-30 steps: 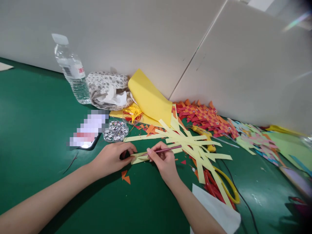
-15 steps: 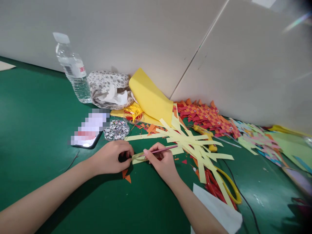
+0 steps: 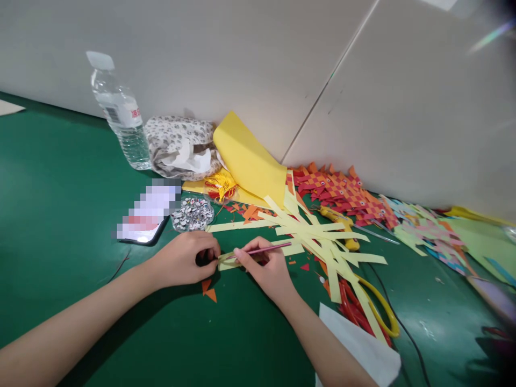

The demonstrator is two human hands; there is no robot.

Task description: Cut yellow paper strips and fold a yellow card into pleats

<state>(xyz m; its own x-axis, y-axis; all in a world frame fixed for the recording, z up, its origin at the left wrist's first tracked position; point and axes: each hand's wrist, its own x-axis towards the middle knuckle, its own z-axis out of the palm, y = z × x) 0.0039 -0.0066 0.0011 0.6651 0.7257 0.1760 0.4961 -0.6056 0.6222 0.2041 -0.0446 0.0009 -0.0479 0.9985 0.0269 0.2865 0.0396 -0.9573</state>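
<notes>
My left hand [image 3: 186, 259] is closed, thumb and forefinger pinched at the left end of a pale yellow paper strip [image 3: 227, 264]. My right hand [image 3: 269, 271] grips a thin pinkish stick [image 3: 274, 248] like a pen. The stick slants over the strip, its lower tip close to my left fingertips; whether it touches the paper I cannot tell. Just right of my right hand lies a loose heap of pale yellow strips [image 3: 322, 235]. Orange paper scraps [image 3: 210, 295] are on the green table [image 3: 173, 338] below my left hand.
Behind the hands are a phone [image 3: 151, 215], a bag of googly eyes [image 3: 193, 214], a water bottle [image 3: 123, 115], a patterned cloth pouch [image 3: 177, 134] and yellow sheets [image 3: 250, 156]. Woven red-orange paper pieces [image 3: 334, 188], a yellow-handled tool [image 3: 342, 226] and a white sheet [image 3: 355, 349] are rightward.
My right hand has shifted slightly left with the stick, bringing it closer to my left fingertips. My left hand keeps its pinch in nearly the same place.
</notes>
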